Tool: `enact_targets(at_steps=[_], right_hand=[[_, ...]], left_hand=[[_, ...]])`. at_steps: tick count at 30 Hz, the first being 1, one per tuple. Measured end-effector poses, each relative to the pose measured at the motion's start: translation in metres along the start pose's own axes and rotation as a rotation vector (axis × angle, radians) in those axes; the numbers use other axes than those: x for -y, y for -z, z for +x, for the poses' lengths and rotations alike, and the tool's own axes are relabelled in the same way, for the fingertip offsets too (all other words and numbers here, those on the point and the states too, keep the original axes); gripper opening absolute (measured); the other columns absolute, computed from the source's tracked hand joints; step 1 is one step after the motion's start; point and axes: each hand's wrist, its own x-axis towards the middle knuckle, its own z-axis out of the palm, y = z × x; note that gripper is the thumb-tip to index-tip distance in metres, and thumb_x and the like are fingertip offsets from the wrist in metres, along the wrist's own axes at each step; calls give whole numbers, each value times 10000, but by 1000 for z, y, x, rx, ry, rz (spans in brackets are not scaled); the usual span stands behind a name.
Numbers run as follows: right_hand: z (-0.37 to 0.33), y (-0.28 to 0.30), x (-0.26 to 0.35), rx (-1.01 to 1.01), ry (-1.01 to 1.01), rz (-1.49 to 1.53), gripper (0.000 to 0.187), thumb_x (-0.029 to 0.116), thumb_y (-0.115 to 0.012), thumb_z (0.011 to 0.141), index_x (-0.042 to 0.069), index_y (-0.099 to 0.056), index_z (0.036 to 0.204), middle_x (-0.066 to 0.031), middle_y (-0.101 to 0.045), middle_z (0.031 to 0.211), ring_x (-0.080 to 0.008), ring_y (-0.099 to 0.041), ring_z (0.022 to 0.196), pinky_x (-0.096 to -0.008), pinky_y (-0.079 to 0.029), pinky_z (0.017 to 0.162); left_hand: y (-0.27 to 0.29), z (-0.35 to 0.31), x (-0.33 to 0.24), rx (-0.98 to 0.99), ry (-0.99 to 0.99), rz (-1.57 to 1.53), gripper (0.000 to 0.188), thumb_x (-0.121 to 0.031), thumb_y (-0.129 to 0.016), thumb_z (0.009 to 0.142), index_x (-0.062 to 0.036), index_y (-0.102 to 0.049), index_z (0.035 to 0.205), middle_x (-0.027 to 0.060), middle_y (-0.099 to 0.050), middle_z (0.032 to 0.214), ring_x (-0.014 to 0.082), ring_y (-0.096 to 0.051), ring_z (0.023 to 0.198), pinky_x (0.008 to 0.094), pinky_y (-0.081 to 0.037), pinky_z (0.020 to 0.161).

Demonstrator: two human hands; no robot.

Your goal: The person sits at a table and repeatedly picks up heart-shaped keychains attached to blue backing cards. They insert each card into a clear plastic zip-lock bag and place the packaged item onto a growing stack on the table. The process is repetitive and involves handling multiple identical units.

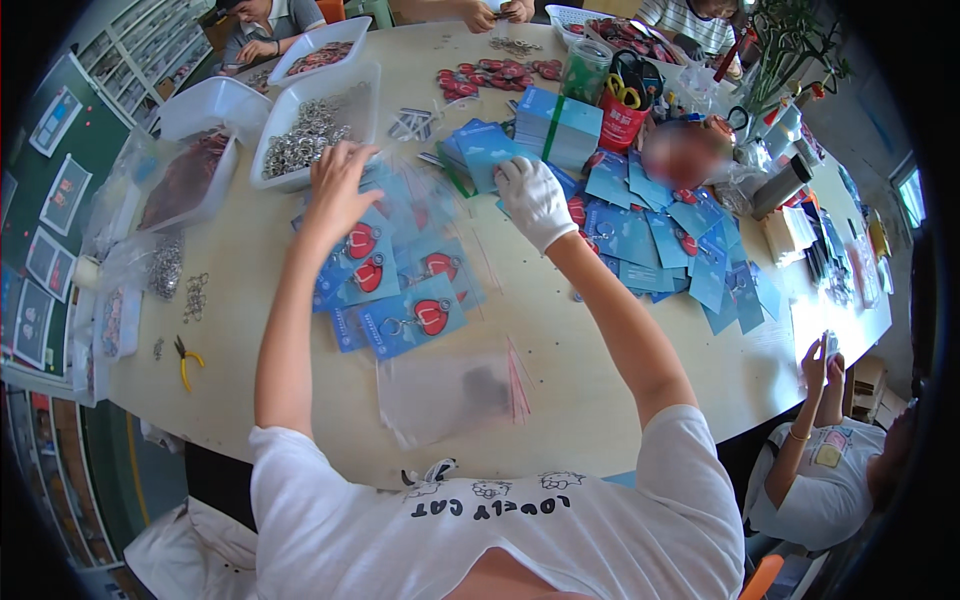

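At ten o'clock my left hand arches just beside a white basket of metal rings, its grip spread wide. Over at one, my white-gloved right hand curls at a blue card near the green-banded card stack; I can't tell if that grip pinches it. Red keyrings on blue cards lie left of centre, toward nine, on the desk; clear plastic sleeves sit near six.
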Motion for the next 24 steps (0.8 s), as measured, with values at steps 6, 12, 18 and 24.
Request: enact_targets(at_steps=[6,12,18,24], right_hand=[[2,13,-7,59,2,114,51,150,-621,727,117,-607,762,-27,-573,804,-205,-564,828,-334,-457,681],[6,35,-27,8,78,98,114,155,-569,766,136,-649,845,6,-586,905,-186,-550,858,-330,-473,707],[25,40,-71,54,167,244,266,178,-695,711,138,-676,973,-4,-650,943,-221,-617,918,-348,-496,783],[-16,35,-70,196,-59,479,454,155,-683,782,105,-581,1222,-123,-606,1173,-320,-574,1062,-393,-463,917]], left_hand=[[-19,-22,-67,160,225,-853,197,-146,-668,868,-32,-661,1028,73,-669,866,180,-640,791,307,-501,700],[-58,-15,-96,350,477,-1440,316,-261,-539,981,26,-637,1067,81,-677,936,141,-647,850,262,-510,750],[-82,6,-103,173,388,-1274,281,-214,-518,987,32,-633,1058,84,-676,934,140,-648,845,273,-515,757],[-68,-21,-98,168,380,-1262,241,-187,-522,982,7,-649,1046,73,-677,934,130,-641,834,263,-507,743]])
